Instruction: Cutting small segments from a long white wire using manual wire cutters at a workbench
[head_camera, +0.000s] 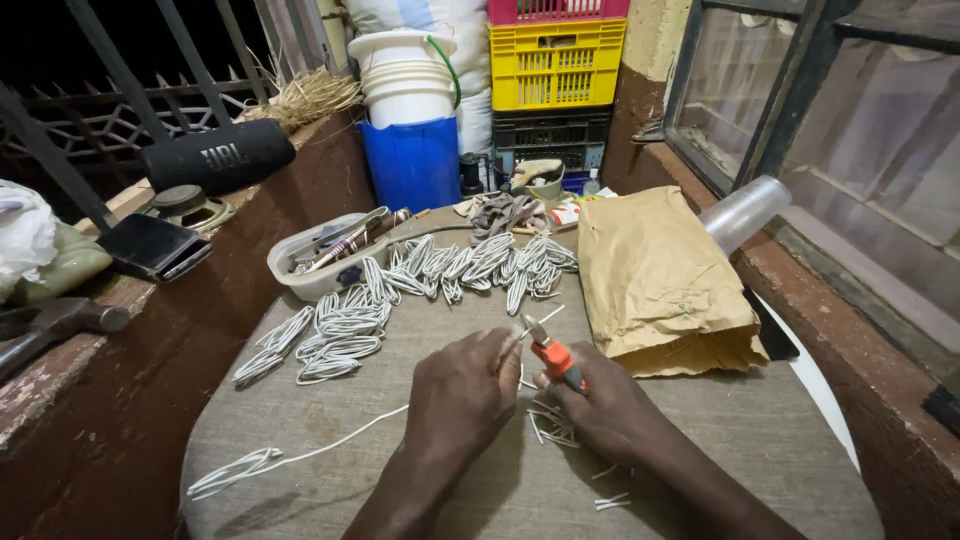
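My left hand (462, 392) pinches a short piece of white wire (512, 343) over a cloth-covered round table (700, 450). My right hand (607, 410) grips orange-handled cutting pliers (553, 355), whose jaws meet the wire's end. Small cut wire bits (552, 428) lie under and beside my right hand. A long white wire (330, 445) trails left to a folded bundle (232, 472). Many folded white wire bundles (335, 335) lie in an arc across the table's far side, and more bundles (480, 265) are further back.
A brown paper bag (660, 285) lies right of the bundles, a clear plastic cup (745, 212) behind it. A plastic tub of tools (320, 255) sits at the back left. Buckets (408, 80) and stacked crates (555, 65) stand behind. A black speaker (218, 155), phone (155, 245) and hammer (60, 322) rest on the left ledge.
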